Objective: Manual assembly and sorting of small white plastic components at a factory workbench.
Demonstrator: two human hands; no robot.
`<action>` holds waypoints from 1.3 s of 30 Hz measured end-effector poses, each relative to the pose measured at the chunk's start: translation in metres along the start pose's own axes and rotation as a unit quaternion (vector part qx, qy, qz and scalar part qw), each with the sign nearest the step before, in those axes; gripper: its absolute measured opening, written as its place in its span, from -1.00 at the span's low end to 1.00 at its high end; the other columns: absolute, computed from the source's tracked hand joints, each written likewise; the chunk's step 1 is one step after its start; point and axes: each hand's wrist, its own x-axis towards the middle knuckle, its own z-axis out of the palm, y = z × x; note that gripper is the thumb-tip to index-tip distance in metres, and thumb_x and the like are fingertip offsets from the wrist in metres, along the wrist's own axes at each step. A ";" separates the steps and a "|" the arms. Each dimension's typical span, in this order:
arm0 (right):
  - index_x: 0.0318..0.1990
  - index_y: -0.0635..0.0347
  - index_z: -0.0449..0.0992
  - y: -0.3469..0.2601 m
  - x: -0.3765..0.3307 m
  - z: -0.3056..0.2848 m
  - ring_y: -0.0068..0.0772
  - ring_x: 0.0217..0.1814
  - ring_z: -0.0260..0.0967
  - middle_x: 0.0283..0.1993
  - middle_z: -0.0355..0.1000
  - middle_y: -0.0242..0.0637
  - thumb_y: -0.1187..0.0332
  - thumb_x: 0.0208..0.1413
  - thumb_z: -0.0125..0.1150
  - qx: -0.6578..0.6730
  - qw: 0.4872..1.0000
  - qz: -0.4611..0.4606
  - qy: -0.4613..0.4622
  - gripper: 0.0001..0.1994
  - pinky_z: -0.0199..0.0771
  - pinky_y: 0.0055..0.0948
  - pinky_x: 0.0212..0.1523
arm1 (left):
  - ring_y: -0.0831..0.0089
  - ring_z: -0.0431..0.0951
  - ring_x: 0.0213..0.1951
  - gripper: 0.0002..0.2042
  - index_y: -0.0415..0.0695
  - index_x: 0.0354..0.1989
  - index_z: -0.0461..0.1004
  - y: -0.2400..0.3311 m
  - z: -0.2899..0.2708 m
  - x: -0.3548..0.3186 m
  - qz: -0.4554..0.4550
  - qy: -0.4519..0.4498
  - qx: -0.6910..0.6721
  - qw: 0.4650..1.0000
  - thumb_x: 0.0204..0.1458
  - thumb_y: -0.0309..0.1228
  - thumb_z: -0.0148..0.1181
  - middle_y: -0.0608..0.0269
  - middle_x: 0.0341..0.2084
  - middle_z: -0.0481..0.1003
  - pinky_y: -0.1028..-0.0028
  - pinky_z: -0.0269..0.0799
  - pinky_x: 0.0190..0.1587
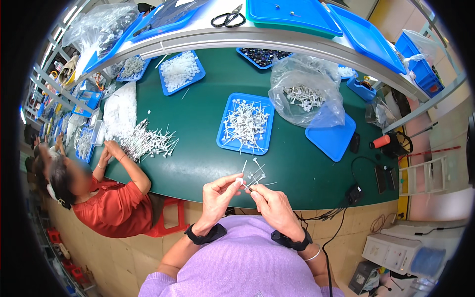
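Near the front edge of the green table, my left hand (216, 199) pinches a small white round-headed piece (239, 181) with a thin stem. My right hand (273, 204) is closed close beside it, its fingertips at a thin, dark-ended item that is too small to name. The two hands nearly meet. Just beyond them lie several loose white-headed stems (256, 176). Farther on, a blue tray (222, 143) holds a heap of similar white-headed stems (246, 123).
Right of the tray are a clear plastic bag (282, 94) of stems and a blue tray (332, 141). To the left, a co-worker in red (116, 208) handles pieces by a stem pile (148, 141). A shelf (198, 38) spans the back, bearing black-handled scissors (228, 19).
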 end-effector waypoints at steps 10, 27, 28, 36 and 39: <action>-0.09 0.16 0.43 -0.003 -0.002 0.015 -0.05 -0.55 0.44 -0.47 0.44 -0.15 0.40 0.18 0.12 -0.178 0.966 -0.119 0.144 -0.83 0.40 -0.20 -0.58 | 0.49 0.63 -0.26 -0.79 -0.30 -0.06 0.53 -0.008 0.003 0.003 0.023 0.013 -0.004 1.000 0.15 -0.52 0.18 0.11 -0.28 0.61 0.56 0.56 -0.25; -0.09 0.17 0.41 -0.005 -0.004 0.016 -0.08 -0.59 0.44 -0.50 0.40 -0.16 0.43 0.17 0.12 -0.232 0.953 -0.107 0.165 -0.83 0.42 -0.24 -0.61 | 0.43 0.64 -0.22 -0.75 -0.30 -0.02 0.50 -0.006 0.014 -0.003 0.023 0.041 -0.030 0.998 0.14 -0.53 0.19 0.08 -0.23 0.60 0.56 0.57 -0.24; -0.09 0.17 0.41 -0.005 -0.004 0.016 -0.08 -0.59 0.44 -0.50 0.40 -0.16 0.43 0.16 0.12 -0.236 0.952 -0.106 0.164 -0.83 0.42 -0.24 -0.60 | 0.42 0.64 -0.21 -0.75 -0.30 -0.02 0.50 -0.006 0.014 -0.003 0.023 0.042 -0.028 0.998 0.14 -0.53 0.19 0.08 -0.23 0.60 0.56 0.57 -0.24; -0.09 0.20 0.42 -0.001 -0.006 0.019 -0.05 -0.55 0.46 -0.47 0.44 -0.12 0.50 0.14 0.10 -0.203 0.956 -0.120 0.172 -0.82 0.44 -0.22 -0.59 | 0.43 0.64 -0.21 -0.77 -0.30 -0.03 0.51 -0.011 0.016 -0.007 0.036 0.041 -0.026 0.998 0.13 -0.55 0.19 0.09 -0.23 0.60 0.56 0.57 -0.24; -0.09 0.23 0.43 0.000 -0.007 0.020 -0.01 -0.49 0.47 -0.43 0.47 -0.10 0.49 0.14 0.13 -0.181 0.964 -0.103 0.167 -0.81 0.44 -0.20 -0.54 | 0.43 0.64 -0.21 -0.77 -0.31 -0.04 0.51 -0.012 0.015 -0.007 0.039 0.039 -0.020 0.998 0.13 -0.55 0.20 0.10 -0.23 0.60 0.56 0.57 -0.24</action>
